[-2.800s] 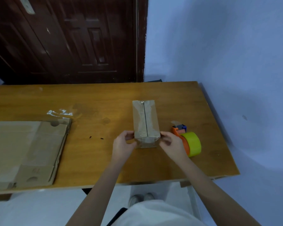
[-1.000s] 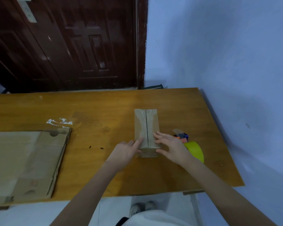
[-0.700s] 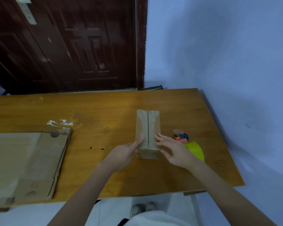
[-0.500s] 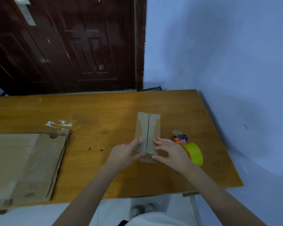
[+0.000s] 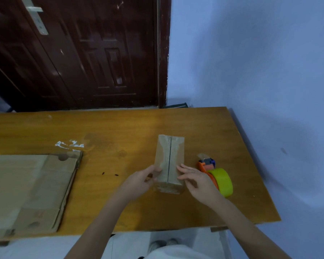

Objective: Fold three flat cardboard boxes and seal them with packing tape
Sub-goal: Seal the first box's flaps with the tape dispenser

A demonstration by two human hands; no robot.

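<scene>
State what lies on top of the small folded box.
Clear tape runs along the box top seam; the left hand and right hand rest on its near end. Its inside is hidden.

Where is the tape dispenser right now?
The orange tape dispenser with its yellow-green roll lies on the wooden table, just right of the folded cardboard box, behind the right hand.

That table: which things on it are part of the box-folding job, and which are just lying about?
Part of the job:
small folded box, held by left hand and right hand
tape dispenser
flat cardboard

Just lying about:
white scraps
dark specks
</scene>
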